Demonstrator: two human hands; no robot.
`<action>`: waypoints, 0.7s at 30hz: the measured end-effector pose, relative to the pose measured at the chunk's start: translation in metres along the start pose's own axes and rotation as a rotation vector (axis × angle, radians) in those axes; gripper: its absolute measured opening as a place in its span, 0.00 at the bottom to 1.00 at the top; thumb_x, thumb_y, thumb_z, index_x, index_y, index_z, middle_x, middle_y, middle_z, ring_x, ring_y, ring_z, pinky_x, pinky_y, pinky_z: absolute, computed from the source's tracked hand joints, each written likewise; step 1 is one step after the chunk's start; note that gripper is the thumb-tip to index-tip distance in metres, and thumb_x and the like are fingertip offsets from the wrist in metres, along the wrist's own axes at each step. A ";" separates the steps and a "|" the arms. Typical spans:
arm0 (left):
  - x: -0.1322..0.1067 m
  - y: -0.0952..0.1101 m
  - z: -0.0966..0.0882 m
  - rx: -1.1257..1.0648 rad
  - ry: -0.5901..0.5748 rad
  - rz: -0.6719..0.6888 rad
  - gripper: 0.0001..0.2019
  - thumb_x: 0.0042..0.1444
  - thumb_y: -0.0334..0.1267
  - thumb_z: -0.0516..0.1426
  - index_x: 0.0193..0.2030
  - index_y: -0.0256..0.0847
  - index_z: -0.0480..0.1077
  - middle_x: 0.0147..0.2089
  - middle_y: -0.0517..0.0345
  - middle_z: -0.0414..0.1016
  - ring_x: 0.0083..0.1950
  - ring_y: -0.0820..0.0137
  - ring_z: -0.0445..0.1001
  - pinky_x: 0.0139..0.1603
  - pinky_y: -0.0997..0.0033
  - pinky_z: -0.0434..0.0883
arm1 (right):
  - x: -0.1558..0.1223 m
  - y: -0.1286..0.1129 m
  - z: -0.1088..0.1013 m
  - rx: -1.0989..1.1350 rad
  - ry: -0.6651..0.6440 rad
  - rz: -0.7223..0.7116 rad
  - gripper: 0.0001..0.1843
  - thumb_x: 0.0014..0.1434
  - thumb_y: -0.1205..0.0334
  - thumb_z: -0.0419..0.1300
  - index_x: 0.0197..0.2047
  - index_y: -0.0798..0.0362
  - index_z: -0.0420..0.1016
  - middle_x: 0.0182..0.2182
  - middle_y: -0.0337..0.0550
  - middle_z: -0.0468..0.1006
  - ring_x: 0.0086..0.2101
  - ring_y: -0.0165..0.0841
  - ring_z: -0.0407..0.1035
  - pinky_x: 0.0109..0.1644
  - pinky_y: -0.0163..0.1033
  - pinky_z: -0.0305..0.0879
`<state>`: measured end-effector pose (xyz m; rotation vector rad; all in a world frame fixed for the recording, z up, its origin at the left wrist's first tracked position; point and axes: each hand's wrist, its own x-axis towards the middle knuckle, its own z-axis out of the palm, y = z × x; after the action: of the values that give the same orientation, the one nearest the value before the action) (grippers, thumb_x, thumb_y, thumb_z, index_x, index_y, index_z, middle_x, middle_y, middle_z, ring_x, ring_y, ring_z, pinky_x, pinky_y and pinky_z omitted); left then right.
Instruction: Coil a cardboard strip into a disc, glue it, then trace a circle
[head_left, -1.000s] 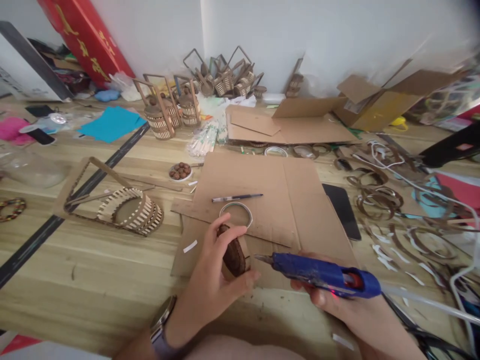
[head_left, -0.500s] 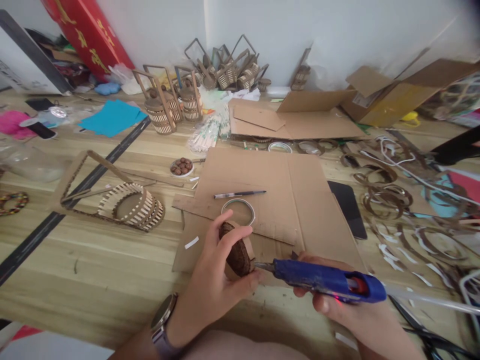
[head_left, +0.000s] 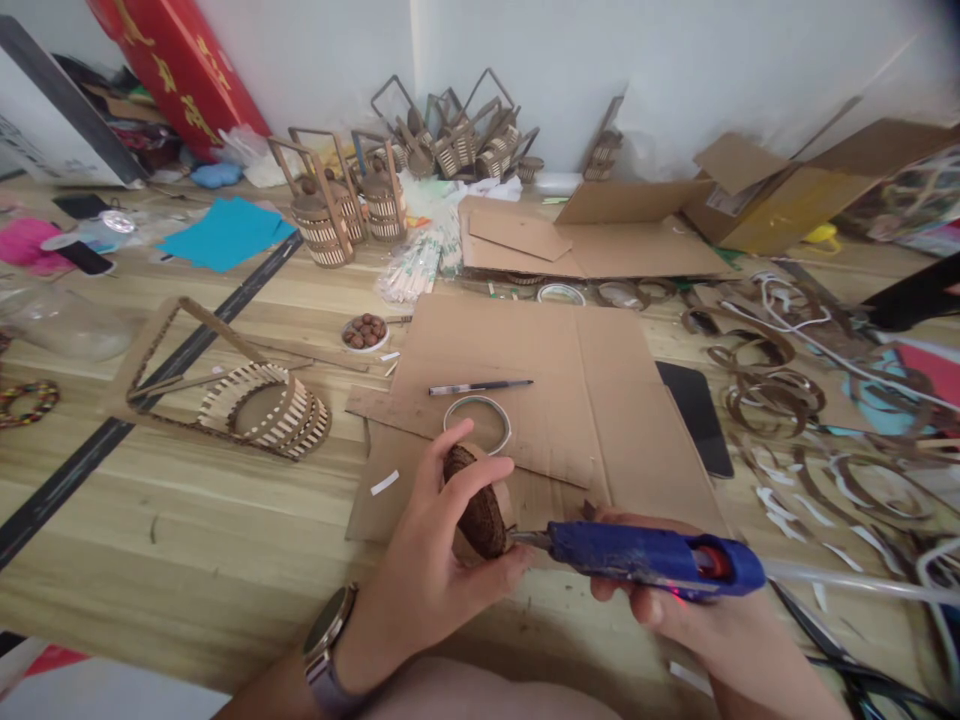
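Observation:
My left hand [head_left: 442, 540], with a watch on its wrist, grips a small round brown cardboard piece [head_left: 477, 505] with a dark, ridged edge, tilted on its side. In my right hand [head_left: 667, 610] is a blue glue gun [head_left: 637, 555], a small red light glowing on it. Its metal nozzle touches or nearly touches the lower edge of the round piece, close to my left thumb. Just beyond my left fingers lies a roll of tape [head_left: 478, 425]. A black pen [head_left: 480, 387] rests above that on a flat cardboard sheet [head_left: 607, 400].
Left of my hands a slatted basket [head_left: 277, 410] with a long handle lies on its side. A dish of brown nuts or beads [head_left: 365, 332] stands behind. On the right are curled cardboard strips [head_left: 776, 395], a black tablet or phone [head_left: 694, 420] and scissors [head_left: 855, 660]. Finished-looking lidded baskets [head_left: 321, 225] stand behind.
Both hands have shifted very slightly; the round piece has moved a little right and up, with the nozzle still at its edge. The grips are unchanged.

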<state>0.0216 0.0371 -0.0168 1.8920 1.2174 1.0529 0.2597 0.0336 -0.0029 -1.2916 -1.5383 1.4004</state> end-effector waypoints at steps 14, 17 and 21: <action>-0.003 0.002 -0.001 -0.025 -0.033 0.004 0.25 0.56 0.34 0.61 0.60 0.50 0.60 0.70 0.46 0.47 0.67 0.52 0.59 0.63 0.51 0.63 | -0.003 0.004 0.001 0.152 0.021 0.131 0.26 0.42 0.37 0.70 0.32 0.52 0.80 0.23 0.44 0.79 0.25 0.34 0.72 0.28 0.35 0.70; -0.003 0.002 -0.002 -0.022 -0.028 0.011 0.25 0.56 0.35 0.61 0.60 0.50 0.61 0.70 0.45 0.47 0.67 0.52 0.60 0.62 0.51 0.64 | -0.003 0.005 0.001 0.143 0.000 0.122 0.26 0.44 0.36 0.69 0.30 0.53 0.81 0.24 0.45 0.80 0.26 0.34 0.73 0.29 0.36 0.71; 0.000 0.000 -0.002 0.060 -0.007 0.034 0.26 0.56 0.34 0.60 0.60 0.51 0.59 0.70 0.46 0.47 0.68 0.51 0.59 0.62 0.49 0.64 | -0.001 0.007 0.000 0.164 -0.003 0.107 0.28 0.43 0.34 0.68 0.28 0.53 0.81 0.23 0.46 0.79 0.25 0.34 0.72 0.29 0.36 0.70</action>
<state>0.0198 0.0373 -0.0163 1.9671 1.2291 1.0373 0.2620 0.0318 -0.0097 -1.2869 -1.3427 1.5622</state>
